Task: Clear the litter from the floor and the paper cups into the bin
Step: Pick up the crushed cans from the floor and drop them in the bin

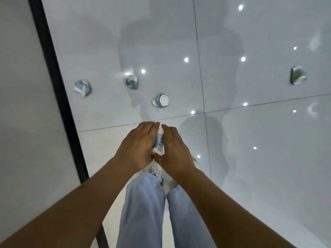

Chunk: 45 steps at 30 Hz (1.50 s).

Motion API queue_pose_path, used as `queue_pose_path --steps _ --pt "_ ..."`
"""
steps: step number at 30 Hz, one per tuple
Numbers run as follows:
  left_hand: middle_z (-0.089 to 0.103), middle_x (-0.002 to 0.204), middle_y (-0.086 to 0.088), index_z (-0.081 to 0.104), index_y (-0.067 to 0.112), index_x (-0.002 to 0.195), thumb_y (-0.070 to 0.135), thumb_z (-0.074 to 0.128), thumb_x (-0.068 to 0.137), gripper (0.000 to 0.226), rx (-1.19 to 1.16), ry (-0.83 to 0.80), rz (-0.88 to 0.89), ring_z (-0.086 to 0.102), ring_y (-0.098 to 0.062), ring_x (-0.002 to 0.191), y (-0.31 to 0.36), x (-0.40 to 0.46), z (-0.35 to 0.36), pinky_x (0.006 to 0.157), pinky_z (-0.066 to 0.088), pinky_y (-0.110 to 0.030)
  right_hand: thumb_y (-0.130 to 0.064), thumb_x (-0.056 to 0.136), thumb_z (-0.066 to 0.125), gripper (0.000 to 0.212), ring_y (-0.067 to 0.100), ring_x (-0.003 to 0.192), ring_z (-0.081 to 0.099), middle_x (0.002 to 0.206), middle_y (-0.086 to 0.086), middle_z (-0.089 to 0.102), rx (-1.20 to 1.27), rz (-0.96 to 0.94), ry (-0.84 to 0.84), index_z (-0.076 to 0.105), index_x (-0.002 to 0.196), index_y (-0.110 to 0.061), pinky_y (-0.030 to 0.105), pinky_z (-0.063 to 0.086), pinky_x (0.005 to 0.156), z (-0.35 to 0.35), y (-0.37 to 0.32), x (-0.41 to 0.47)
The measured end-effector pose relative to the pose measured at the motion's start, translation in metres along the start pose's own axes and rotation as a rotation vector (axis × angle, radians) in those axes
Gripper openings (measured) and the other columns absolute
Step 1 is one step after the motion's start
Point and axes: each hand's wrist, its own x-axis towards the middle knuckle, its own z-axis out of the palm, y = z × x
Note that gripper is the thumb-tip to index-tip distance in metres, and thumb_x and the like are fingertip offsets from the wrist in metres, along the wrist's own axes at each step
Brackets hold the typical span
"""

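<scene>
Both my hands are together over the floor, holding a crumpled paper cup (159, 143) with a blue drawing between them. My left hand (138, 145) curls round its left side, my right hand (172, 149) round its right side. Most of the cup is hidden by my fingers. Several crushed paper cups lie on the glossy white tiles ahead: a blue-white one (82, 87) at the left, another (132, 82) in the middle, a third (160, 101) nearest my hands, and a green-white one (297, 75) far right.
A white wall (26, 104) with a black skirting strip (59, 97) runs along the left. My legs in light blue trousers (143, 212) and white shoes stand below my hands. Ceiling lights reflect in the tiles. No bin is in view.
</scene>
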Motion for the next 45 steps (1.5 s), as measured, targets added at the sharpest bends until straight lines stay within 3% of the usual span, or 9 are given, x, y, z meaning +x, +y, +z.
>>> queue_pose_path --steps 6,12,16,20,24,31,35,38,45 --pt "0.032 0.148 -0.004 0.022 0.012 0.148 0.031 0.074 0.074 0.092 0.065 0.060 0.024 0.028 -0.018 0.137 -0.014 -0.025 -0.044 0.112 0.023 -0.025 -0.034 0.077 0.077 0.074 0.013 0.113 0.051 0.130 -0.002 0.047 -0.014 -0.038 -0.046 0.037 0.138 -0.019 0.017 0.041 0.087 -0.026 -0.052 0.006" --pt "0.035 0.143 -0.003 0.024 0.014 0.144 0.027 0.072 0.076 0.085 0.074 0.080 -0.105 0.031 -0.017 0.134 -0.022 -0.019 -0.048 0.110 0.030 -0.027 -0.037 0.074 0.078 0.082 0.018 0.120 0.047 0.135 0.001 0.045 -0.136 -0.043 -0.112 0.033 0.140 -0.018 0.022 0.038 0.089 -0.028 -0.060 0.025" --pt "0.039 0.136 -0.005 0.025 0.012 0.141 0.027 0.078 0.070 0.089 0.045 0.052 -0.285 0.037 -0.020 0.126 -0.040 -0.010 -0.033 0.104 0.035 -0.029 -0.035 0.074 0.079 0.091 0.023 0.129 0.040 0.144 0.004 0.037 -0.276 -0.058 -0.219 0.027 0.147 -0.018 0.039 0.043 0.101 -0.027 -0.039 0.050" --pt "0.043 0.129 -0.007 0.031 0.009 0.136 0.030 0.072 0.072 0.079 -0.052 0.095 -0.366 0.041 -0.023 0.120 -0.059 0.010 -0.005 0.096 0.039 -0.032 -0.023 0.081 0.070 0.078 0.027 0.124 0.041 0.143 0.008 0.036 -0.420 -0.041 -0.240 0.027 0.146 -0.017 0.039 0.047 0.095 -0.020 -0.004 0.097" --pt "0.041 0.132 -0.010 0.026 0.008 0.141 0.030 0.071 0.071 0.086 -0.078 0.148 -0.367 0.038 -0.026 0.122 -0.082 0.052 0.031 0.098 0.038 -0.036 -0.020 0.084 0.065 0.066 0.030 0.124 0.039 0.144 0.010 0.034 -0.561 -0.034 -0.219 0.032 0.142 -0.015 0.038 0.044 0.095 0.006 0.037 0.154" --pt "0.043 0.131 -0.010 0.029 0.012 0.141 0.032 0.072 0.068 0.087 -0.108 0.196 -0.377 0.040 -0.029 0.122 -0.129 0.117 0.108 0.107 0.031 -0.040 -0.018 0.086 0.064 0.072 0.038 0.138 0.020 0.154 0.012 0.016 -0.718 -0.101 -0.215 0.024 0.147 -0.021 0.044 0.034 0.108 0.080 0.102 0.244" --pt "0.044 0.126 -0.011 0.036 0.003 0.130 0.033 0.070 0.067 0.078 -0.077 0.179 -0.344 0.041 -0.029 0.116 -0.145 0.130 0.136 0.109 0.027 -0.040 -0.014 0.085 0.064 0.061 0.039 0.136 0.022 0.152 0.012 0.020 -0.691 -0.119 -0.127 0.037 0.139 -0.027 0.046 0.037 0.107 0.109 0.126 0.257" --pt "0.045 0.122 -0.012 0.039 0.001 0.126 0.030 0.072 0.067 0.073 -0.159 0.194 -0.344 0.042 -0.028 0.110 -0.147 0.129 0.139 0.096 0.034 -0.033 -0.012 0.087 0.060 0.047 0.037 0.134 0.026 0.148 0.010 0.028 -0.646 -0.143 -0.075 0.049 0.132 -0.023 0.045 0.042 0.103 0.109 0.133 0.253" --pt "0.043 0.131 -0.012 0.027 0.007 0.143 0.040 0.073 0.069 0.093 -0.186 0.160 -0.358 0.043 -0.028 0.115 -0.121 0.097 0.085 0.094 0.039 -0.035 -0.015 0.091 0.056 0.049 0.032 0.127 0.036 0.143 0.007 0.037 -0.545 -0.069 -0.126 0.044 0.137 -0.025 0.039 0.051 0.087 0.068 0.093 0.213"
